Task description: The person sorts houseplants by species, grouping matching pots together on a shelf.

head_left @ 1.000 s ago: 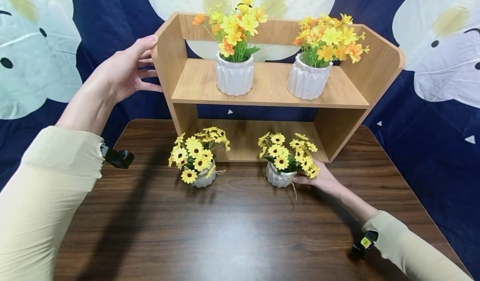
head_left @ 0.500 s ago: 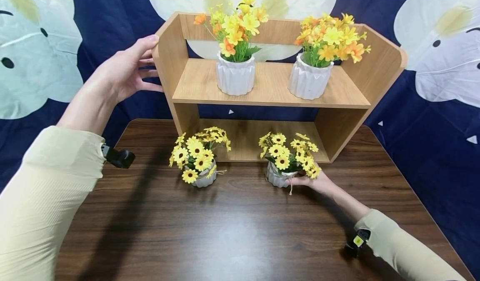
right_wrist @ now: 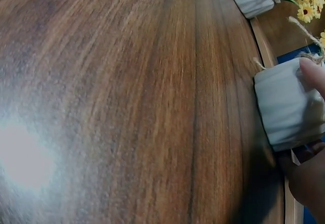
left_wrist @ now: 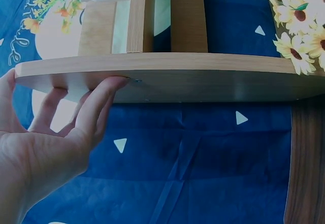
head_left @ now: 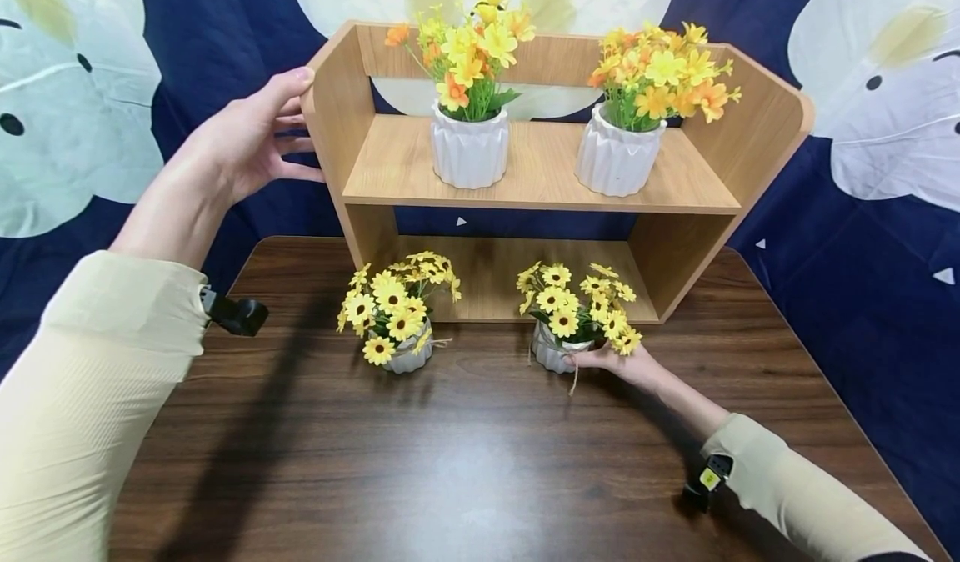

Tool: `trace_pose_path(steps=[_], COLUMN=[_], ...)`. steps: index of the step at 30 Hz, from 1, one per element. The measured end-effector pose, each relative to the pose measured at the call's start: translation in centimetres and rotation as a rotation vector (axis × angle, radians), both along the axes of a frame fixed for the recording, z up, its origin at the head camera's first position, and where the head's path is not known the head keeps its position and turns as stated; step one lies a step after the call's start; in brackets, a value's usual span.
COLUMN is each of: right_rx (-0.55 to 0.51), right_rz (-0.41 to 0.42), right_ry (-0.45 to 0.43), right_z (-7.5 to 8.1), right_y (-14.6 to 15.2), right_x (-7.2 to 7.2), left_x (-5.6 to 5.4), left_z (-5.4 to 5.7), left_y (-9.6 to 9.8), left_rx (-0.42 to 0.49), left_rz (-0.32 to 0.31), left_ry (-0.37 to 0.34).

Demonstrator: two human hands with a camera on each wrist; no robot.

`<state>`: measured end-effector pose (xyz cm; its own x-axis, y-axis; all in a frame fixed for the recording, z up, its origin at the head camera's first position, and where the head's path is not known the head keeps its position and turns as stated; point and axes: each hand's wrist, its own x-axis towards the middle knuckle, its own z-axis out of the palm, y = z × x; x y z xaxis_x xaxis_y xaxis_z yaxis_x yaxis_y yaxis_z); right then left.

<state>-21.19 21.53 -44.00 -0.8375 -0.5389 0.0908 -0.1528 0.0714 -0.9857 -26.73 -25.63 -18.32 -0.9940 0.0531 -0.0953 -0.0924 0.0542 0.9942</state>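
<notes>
My right hand point(head_left: 632, 365) grips a small white ribbed flowerpot point(head_left: 551, 353) of yellow daisies at the shelf's front. In the right wrist view its thumb point(right_wrist: 312, 74) lies across the pot's side, below the twine, and the other fingers are partly hidden behind it. My left hand point(head_left: 251, 141) rests against the left side panel point(left_wrist: 203, 84) of a two-tier wooden shelf point(head_left: 540, 208), thumb at the front edge, spread fingers touching the outer face. A matching daisy pot point(head_left: 408, 355) stands to the left, in front of the lower tier.
On the upper tier stand two larger white pots, the left one point(head_left: 469, 152) and the right one point(head_left: 621, 155), both with yellow and orange flowers. The shelf sits at the back of a dark wooden table point(head_left: 450, 462). A blue patterned cloth point(head_left: 225, 37) hangs behind.
My right thumb has slid leftward across the front of the pot, and the right forearm has shifted left with it. The twine end now hangs further left. My left hand stays in place.
</notes>
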Motion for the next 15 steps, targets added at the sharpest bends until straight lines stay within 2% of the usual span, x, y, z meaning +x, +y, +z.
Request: trace_pose_path(steps=[11,15], right_rx=[-0.058,-0.034], right_rz=[-0.009,-0.003], right_ry=[-0.019,0.006], right_z=[-0.15,0.18], right_y=[0.13,0.3], right_x=[0.16,-0.06], left_x=[-0.02,-0.06], left_z=[-0.03,-0.04], left_y=[-0.09,-0.1], left_rx=[-0.016,-0.007], left_rz=[0.001,-0.005], left_ry=[0.003,0.003])
